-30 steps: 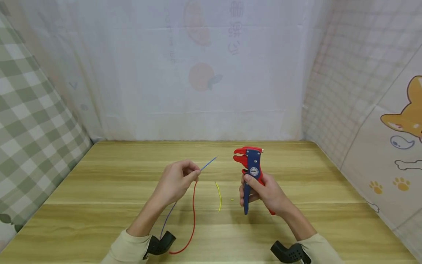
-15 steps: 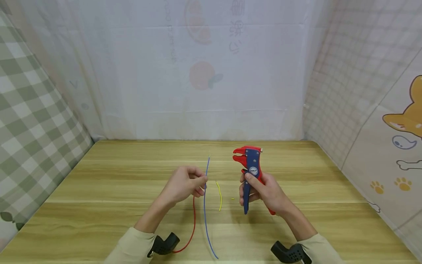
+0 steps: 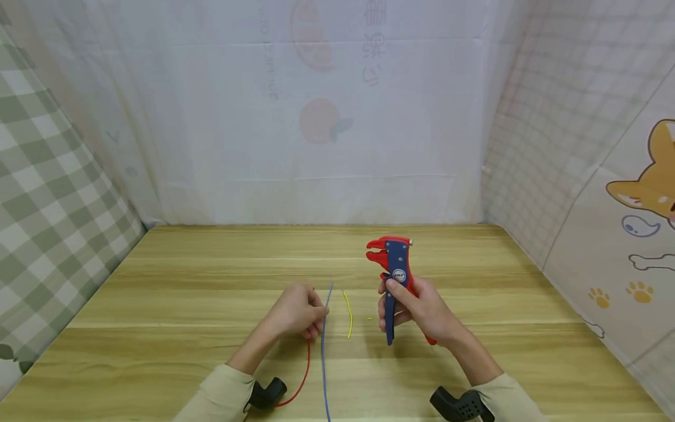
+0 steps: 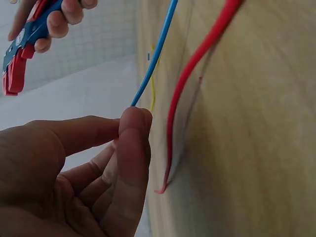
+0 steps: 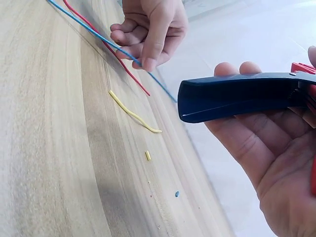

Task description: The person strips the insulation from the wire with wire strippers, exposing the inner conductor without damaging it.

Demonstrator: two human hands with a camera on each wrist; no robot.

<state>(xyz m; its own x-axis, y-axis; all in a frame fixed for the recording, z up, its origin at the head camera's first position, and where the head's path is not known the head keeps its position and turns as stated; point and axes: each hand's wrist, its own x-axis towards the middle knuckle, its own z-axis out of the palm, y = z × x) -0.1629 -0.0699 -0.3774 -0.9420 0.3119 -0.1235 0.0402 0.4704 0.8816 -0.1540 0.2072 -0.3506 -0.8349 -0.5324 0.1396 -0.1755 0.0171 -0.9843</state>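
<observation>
As the left hand (image 3: 302,312) holds the blue wire (image 3: 324,363) in a closed fingertip pinch, left of the right hand (image 3: 428,310) wrapped round the wire stripper (image 3: 398,258), setting the wire down seems in hand, probably calling for lowering, then release.

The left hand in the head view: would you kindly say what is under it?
A red wire passes beneath the left hand; that stretch and the wooden table there are hidden.

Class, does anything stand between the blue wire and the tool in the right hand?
Nothing visible stands between the blue wire and the tool. The yellow wire and small yellow piece only lie on the table below.
</observation>
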